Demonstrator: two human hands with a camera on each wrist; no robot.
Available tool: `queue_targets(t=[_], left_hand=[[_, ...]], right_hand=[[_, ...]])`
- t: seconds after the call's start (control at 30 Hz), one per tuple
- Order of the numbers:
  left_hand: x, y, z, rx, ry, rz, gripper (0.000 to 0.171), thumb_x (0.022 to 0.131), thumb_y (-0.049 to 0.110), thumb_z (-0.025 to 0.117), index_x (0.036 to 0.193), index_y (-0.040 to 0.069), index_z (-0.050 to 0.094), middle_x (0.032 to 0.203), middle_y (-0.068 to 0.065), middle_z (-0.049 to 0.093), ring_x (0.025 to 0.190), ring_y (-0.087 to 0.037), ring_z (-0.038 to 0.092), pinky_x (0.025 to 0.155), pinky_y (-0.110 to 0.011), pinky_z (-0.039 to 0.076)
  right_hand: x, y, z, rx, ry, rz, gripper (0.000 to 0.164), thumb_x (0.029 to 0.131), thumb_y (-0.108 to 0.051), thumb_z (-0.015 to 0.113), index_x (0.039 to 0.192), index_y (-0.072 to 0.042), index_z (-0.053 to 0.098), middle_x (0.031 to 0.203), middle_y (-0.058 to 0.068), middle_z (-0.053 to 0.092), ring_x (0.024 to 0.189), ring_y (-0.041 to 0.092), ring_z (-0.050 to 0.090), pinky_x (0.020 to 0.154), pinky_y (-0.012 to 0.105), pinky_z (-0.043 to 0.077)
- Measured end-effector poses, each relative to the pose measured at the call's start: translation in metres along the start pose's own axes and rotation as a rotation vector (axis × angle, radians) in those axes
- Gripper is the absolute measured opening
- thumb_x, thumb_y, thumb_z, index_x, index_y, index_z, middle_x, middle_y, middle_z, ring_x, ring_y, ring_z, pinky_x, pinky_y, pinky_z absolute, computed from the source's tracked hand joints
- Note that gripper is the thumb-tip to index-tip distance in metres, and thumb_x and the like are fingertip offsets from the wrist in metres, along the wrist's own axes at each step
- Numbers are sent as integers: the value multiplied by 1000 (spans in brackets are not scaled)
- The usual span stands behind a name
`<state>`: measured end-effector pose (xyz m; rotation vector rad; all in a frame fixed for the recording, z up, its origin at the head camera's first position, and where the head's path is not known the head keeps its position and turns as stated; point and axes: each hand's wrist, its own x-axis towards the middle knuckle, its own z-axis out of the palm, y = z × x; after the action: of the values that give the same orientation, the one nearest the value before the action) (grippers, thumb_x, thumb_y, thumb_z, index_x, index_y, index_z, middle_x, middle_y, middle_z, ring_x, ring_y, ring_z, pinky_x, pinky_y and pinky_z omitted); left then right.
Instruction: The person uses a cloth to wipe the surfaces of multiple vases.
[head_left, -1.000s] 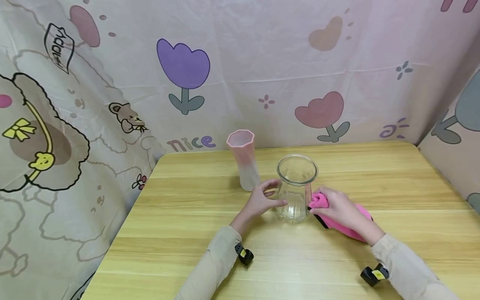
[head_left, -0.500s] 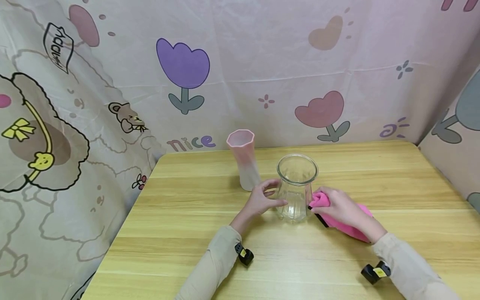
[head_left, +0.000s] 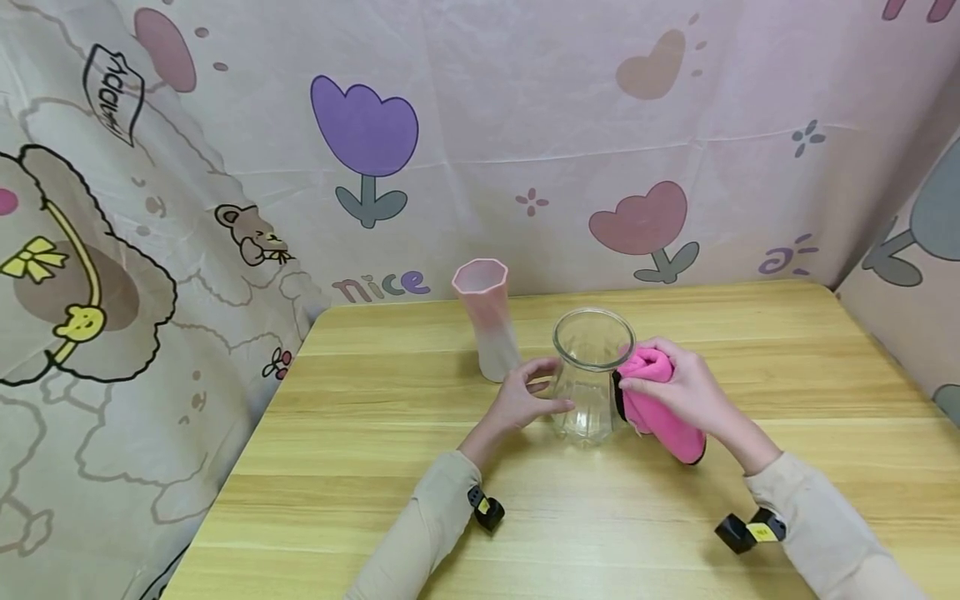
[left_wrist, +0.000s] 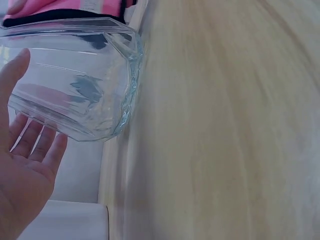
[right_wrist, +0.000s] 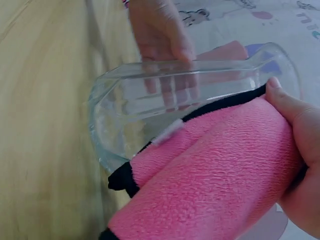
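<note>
A clear glass vase [head_left: 590, 412] with a flared rim stands upright on the table. My left hand [head_left: 522, 398] holds its left side, thumb in front and fingers behind, as the left wrist view also shows around the glass [left_wrist: 75, 80]. On the opposite side, my right hand [head_left: 692, 390] grips a bunched pink towel [head_left: 663, 421] with black edging. The towel lies against the vase's right wall just under the rim, its loose end hanging down. In the right wrist view, the fuzzy towel [right_wrist: 210, 170] covers part of the glass, and its far fingers are hidden behind it.
A tall pink-to-white vase [head_left: 495, 333] stands behind my left hand, close to the glass one. The wooden table [head_left: 360, 467] ends at a printed cloth backdrop [head_left: 480, 133] at the back, with more printed cloth at both sides.
My right hand has risen with the towel from the vase's lower right side to just below its rim, and the towel's end now hangs down. The left hand and vase have stayed put.
</note>
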<state>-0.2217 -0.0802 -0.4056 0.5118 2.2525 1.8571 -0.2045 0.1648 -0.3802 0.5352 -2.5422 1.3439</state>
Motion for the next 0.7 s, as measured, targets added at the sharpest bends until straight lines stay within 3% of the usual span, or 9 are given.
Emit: queue_targets(t=[0.2,0.43,0.7], left_hand=[[0,0,0,-2,-2,0,62,69,0,76,125,-3,49,124,-16,51,115,-30,48,98,-34,41],[0,0,-1,-10,-10,0,62,69,-1,75,125,-2,49,124,-15,51,115,-29,48,98,-34,41],[1,0,-1,0,-14,-1,61,69,0,76,124,-2,49,124,-15,52,115,-28,48,99,-35,40]], right_hand=[[-1,-11,-8,77,103,0,40,72,-11,76,108,-3,59,100,14,65,86,-7,55,72,10,48],[1,-21,-19,131,177,-24,40,71,-5,76,106,0,59,98,-18,60,88,-4,56,68,12,50],[1,-19,-17,123,153,-17,42,70,-8,77,107,-1,60,98,-20,60,87,-4,57,66,14,51]])
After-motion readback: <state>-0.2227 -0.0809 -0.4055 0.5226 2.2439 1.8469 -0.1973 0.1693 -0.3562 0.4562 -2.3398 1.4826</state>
